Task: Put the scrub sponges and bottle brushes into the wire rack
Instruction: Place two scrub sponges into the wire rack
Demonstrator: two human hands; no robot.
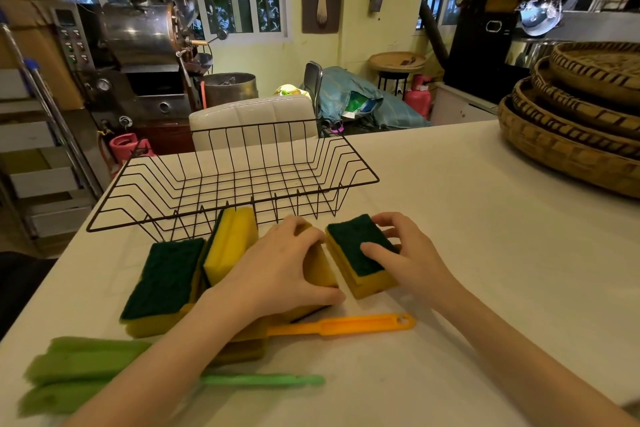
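An empty black wire rack stands on the white table. In front of it lie several yellow sponges with green scrub tops. My left hand grips one sponge by its sides. My right hand holds another sponge, green face up, thumb on top and fingers behind. Further left one sponge lies flat and another sponge leans on edge against the rack. An orange bottle brush and a green bottle brush lie near the front edge, partly hidden by my left arm.
Stacked woven trays sit on the table's right side. A white padded chair stands behind the rack. Beyond the table are a metal roasting machine, a pink gas cylinder and shelving on the left.
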